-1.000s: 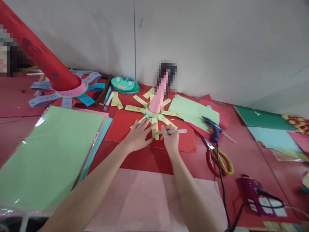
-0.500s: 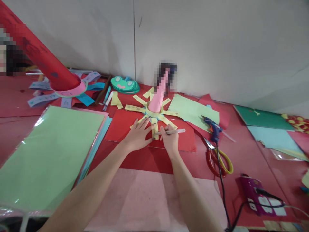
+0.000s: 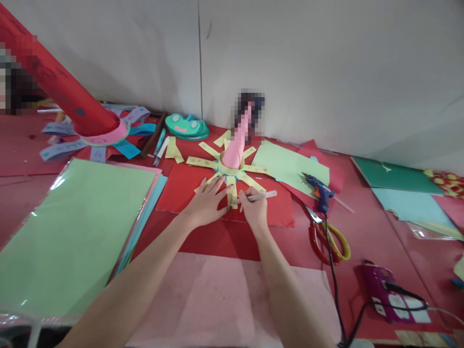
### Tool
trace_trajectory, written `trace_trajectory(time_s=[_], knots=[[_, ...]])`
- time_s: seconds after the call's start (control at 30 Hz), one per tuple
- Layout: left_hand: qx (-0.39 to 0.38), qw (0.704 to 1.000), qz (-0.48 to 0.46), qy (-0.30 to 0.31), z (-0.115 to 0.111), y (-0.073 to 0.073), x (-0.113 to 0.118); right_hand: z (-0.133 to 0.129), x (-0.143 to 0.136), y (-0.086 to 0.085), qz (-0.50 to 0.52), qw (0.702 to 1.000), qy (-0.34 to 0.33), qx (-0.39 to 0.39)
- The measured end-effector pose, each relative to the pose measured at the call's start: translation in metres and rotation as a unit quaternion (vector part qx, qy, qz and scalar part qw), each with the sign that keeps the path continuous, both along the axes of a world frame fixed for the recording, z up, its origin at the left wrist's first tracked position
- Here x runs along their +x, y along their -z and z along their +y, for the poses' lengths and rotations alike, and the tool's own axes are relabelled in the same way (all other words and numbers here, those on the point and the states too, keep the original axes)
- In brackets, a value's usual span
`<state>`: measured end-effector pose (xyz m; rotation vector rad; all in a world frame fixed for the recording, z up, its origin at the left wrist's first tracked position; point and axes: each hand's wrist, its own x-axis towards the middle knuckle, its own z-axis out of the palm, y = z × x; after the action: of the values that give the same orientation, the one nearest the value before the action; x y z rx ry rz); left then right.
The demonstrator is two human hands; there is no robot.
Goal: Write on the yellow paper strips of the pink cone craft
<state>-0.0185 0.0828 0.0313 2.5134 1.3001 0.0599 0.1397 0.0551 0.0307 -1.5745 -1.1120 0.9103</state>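
Observation:
With fingers spread, my left hand (image 3: 207,205) lies flat over the lower left of a sun-shaped paper craft. Yellow paper strips (image 3: 201,163) with small drawn marks radiate from its ring, and a pink paper cone (image 3: 235,151) rises from the middle. My right hand (image 3: 253,208) is closed around a pale marker pen (image 3: 264,195). The pen's tip end is at the strip pointing toward me, close to my left fingertips. Under the craft is a red sheet (image 3: 174,193).
A hot glue gun (image 3: 321,191) and scissors (image 3: 340,244) lie to the right, with a cord trailing forward to a purple box (image 3: 386,292). Green sheets in plastic (image 3: 79,232) are at left, beside a red paper tube (image 3: 68,87). Green frog cutouts (image 3: 186,126) sit by the wall.
Both hands stay in nearly the same place, the right one still at the near strip with the pen. The whole view has shifted very slightly.

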Motion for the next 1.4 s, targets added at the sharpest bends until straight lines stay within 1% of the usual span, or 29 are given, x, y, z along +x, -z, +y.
trace_trajectory(time_s=[0.5, 0.7, 0.87, 1.13, 1.4], knots=[[0.002, 1.0, 0.005, -0.004, -0.0004, -0.0003, 0.0009, -0.0004, 0.0003, -0.0012, -0.018, 1.0, -0.008, -0.021], [-0.009, 1.0, 0.017, -0.003, -0.0004, -0.0015, 0.0013, -0.0006, 0.0, -0.0008, -0.021, 1.0, -0.005, -0.017], [0.001, 1.0, 0.019, 0.001, 0.0001, -0.0015, 0.0009, 0.0004, -0.0001, -0.0005, -0.024, 1.0, 0.005, -0.02], [0.0, 1.0, 0.016, -0.002, 0.0, -0.0016, 0.0012, 0.0001, 0.0015, 0.0036, -0.025, 1.0, 0.007, -0.004], [-0.002, 1.0, 0.017, -0.003, 0.0, -0.0016, 0.0011, 0.0, 0.0, 0.0008, -0.02, 1.0, 0.016, 0.001]])
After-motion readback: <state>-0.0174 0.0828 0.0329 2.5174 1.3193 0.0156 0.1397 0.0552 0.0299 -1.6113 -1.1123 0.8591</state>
